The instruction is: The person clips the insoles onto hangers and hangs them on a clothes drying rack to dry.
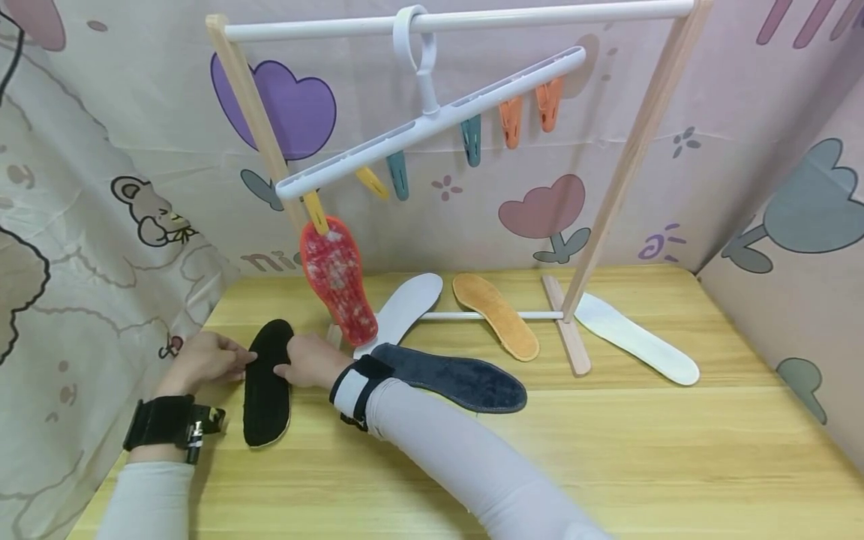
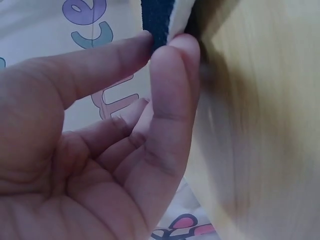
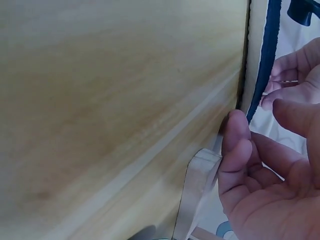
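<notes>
Black insole [image 1: 266,384]: flat on the wooden table [image 1: 607,450] near its front-left corner, close to the fabric wall. Left hand [image 1: 202,361] pinches its left edge between thumb and forefinger; right hand [image 1: 310,361] holds its right edge with curled fingers. Dark blue insole [image 1: 466,381] lies just to the right, under the right forearm. Red insole [image 1: 337,279] hangs clipped from the white hanger [image 1: 432,120]. Bare tabletop extends front and right.

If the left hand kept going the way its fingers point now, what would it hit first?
The left hand points right across the table and already pinches the black insole's edge. Going on, it would likely meet the right hand on the insole's other side first, though depth is hard to judge.
</notes>
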`<state>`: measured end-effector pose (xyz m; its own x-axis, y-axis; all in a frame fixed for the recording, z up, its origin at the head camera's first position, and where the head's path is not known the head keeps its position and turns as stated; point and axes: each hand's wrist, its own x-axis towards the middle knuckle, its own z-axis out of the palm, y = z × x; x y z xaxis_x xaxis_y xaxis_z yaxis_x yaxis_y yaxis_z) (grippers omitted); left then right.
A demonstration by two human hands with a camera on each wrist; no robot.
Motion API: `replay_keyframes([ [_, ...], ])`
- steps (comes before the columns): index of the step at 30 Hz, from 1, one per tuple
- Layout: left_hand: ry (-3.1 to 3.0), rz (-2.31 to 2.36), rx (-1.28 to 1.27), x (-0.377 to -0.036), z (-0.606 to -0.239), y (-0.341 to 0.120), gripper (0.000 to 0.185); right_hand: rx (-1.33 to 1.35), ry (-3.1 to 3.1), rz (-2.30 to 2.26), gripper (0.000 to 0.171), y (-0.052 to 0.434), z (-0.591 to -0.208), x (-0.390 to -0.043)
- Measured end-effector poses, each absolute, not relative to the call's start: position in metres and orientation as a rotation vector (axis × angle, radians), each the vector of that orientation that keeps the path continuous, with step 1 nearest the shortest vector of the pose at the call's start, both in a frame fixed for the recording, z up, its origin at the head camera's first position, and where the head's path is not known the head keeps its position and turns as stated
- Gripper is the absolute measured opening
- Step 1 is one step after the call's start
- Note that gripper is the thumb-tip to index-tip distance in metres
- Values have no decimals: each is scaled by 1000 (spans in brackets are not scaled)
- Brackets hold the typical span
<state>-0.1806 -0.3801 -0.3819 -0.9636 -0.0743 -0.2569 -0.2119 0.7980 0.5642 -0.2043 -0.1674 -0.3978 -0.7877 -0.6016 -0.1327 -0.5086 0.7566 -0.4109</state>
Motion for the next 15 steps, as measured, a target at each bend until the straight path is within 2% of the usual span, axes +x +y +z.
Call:
replay_keyframes([
  [11, 2753, 900, -201, -174, -375, -383, 32, -848, 2640, -723, 43, -161, -397, -204],
  [15, 2752, 950, -208, -170, -370, -385, 35, -825, 2640, -825, 39, -159, -395, -205],
])
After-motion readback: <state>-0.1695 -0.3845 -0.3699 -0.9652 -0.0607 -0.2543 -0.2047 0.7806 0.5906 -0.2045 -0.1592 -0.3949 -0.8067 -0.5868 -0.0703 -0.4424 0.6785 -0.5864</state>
